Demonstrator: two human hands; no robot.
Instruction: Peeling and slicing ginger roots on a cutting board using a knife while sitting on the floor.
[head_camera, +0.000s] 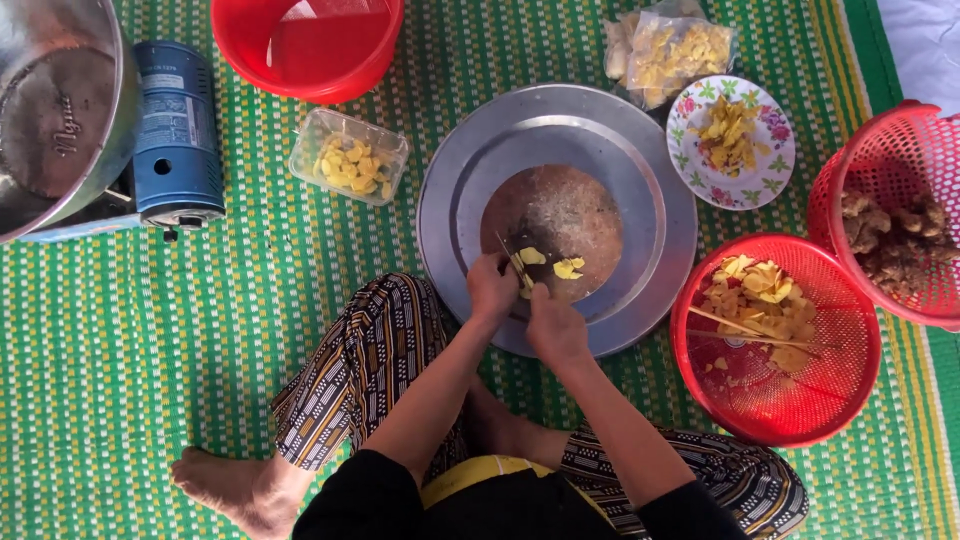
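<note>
I see the left hand (492, 287) gripping a knife (512, 256) over the round chopping board (560, 215) on the metal tray (640, 150); the right hand (556, 326) pinches a yellow ginger piece (526, 286) beside 2 slices (568, 267).

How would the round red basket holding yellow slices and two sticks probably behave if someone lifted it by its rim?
The red basket looks like thin mesh plastic, so probably light and slightly bendy. Its yellow slices lie loose and could slide if it tilts. The two sticks rest across them unsecured, so they would likely roll off.
</note>
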